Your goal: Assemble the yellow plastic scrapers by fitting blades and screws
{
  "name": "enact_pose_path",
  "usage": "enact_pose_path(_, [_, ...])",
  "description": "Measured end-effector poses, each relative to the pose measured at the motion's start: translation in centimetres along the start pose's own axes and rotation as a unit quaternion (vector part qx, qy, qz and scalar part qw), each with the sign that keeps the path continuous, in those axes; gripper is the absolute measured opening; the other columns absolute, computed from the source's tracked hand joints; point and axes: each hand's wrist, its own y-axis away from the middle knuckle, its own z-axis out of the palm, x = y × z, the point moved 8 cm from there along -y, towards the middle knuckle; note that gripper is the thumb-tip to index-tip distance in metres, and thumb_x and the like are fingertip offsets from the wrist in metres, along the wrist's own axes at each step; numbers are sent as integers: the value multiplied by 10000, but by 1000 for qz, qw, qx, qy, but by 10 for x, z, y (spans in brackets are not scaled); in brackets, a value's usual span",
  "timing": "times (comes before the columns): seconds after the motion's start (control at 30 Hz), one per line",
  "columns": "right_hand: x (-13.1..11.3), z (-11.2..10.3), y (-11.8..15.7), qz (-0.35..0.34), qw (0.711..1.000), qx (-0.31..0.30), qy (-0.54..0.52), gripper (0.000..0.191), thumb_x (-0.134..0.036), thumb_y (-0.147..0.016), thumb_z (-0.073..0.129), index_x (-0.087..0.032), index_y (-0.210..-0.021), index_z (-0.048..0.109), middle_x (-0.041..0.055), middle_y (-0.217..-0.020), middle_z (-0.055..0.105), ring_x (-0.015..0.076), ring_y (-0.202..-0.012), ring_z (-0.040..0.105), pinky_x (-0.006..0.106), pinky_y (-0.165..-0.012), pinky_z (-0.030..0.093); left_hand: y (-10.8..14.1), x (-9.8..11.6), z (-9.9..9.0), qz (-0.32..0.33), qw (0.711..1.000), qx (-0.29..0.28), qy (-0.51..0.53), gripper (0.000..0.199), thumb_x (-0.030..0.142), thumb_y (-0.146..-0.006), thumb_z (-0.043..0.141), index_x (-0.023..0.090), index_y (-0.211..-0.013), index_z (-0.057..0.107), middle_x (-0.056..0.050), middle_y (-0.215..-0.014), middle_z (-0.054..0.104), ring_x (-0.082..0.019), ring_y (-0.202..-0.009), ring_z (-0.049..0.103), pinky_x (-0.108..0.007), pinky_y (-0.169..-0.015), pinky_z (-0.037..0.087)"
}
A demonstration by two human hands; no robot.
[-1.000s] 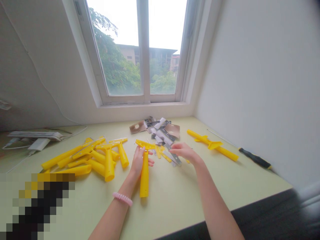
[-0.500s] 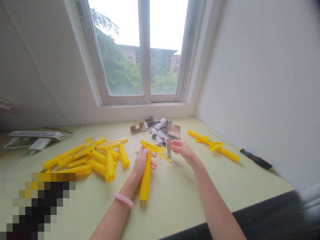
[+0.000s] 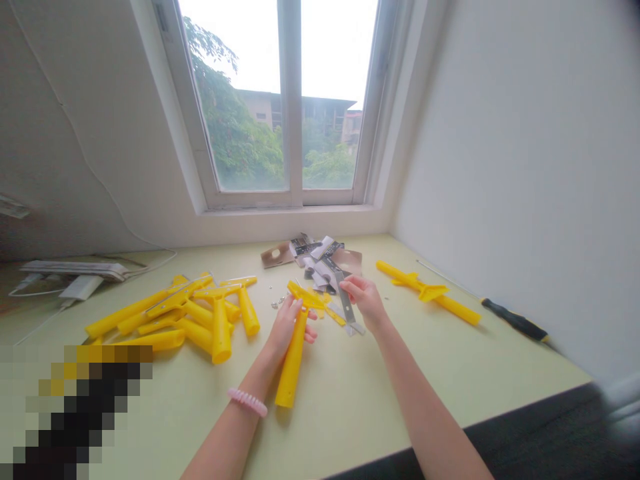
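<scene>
My left hand (image 3: 288, 325) is closed around the neck of a yellow plastic scraper handle (image 3: 291, 363), whose wide head points away from me and whose round grip end points toward me. Between the thumb and fingers of my right hand (image 3: 367, 301) is a flat grey metal strip (image 3: 346, 298) with small holes, held tilted beside the scraper head. Below the strip, more metal strips (image 3: 356, 329) lie on the table. Small yellow plastic pieces (image 3: 334, 314) lie between my hands. Several tiny metal screws (image 3: 275, 305) lie just left of my left hand.
Several yellow scrapers (image 3: 195, 310) are piled at the left. Torn packaging card (image 3: 320, 260) lies below the window. At the right are more yellow handles (image 3: 430, 291) and a black-handled screwdriver (image 3: 515, 320). A white power strip (image 3: 73, 269) stands at the far left.
The metal strip in my right hand has gone from nearly upright to tilted, its lower end swung right. The scraper handle in my left hand has turned slightly, its head shifting right.
</scene>
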Motion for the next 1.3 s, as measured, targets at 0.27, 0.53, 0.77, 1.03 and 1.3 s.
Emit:
enact_pose_path(0.27, [11,21,2,18,989,-60,-138,221,-336,-711,543,-207,-700,365,-47,-556,577,83,-419,495,206,-454,382,7,-1,16,-14,998,-62,-4,430,378,-795,414,167,-1164,353,-28,-669,589,-120,-417,553,-215,-390,419])
enact_pose_path(0.53, [17,35,6,31,994,-71,-76,263,-264,-672,557,-223,-780,321,-35,-697,624,106,-516,568,218,-494,414,9,-10,23,-16,993,-114,-13,442,394,-800,429,206,-1196,374,-38,-746,603,-119,-434,560,-216,-389,416])
enact_pose_path(0.77, [2,15,5,-90,982,34,160,165,-323,-685,550,-204,-758,461,11,-728,603,142,-607,541,275,-576,422,12,-12,27,-23,991,-133,-23,440,405,-801,432,195,-1186,393,-42,-758,600,-104,-432,555,-205,-392,413])
enact_pose_path(1.03, [3,36,9,-76,990,-71,94,116,-251,-670,566,-185,-766,558,14,-729,602,157,-716,572,291,-686,456,12,-13,26,-30,992,-120,-29,419,410,-788,443,191,-1144,409,-42,-757,597,-106,-423,550,-208,-382,397])
enact_pose_path(1.3, [8,34,11,-23,993,-76,86,196,-278,-608,658,-159,-761,637,52,-764,661,174,-694,605,309,-669,467,7,-12,23,-8,993,-114,-23,391,381,-791,423,178,-1125,409,-45,-733,584,-117,-433,553,-220,-376,417])
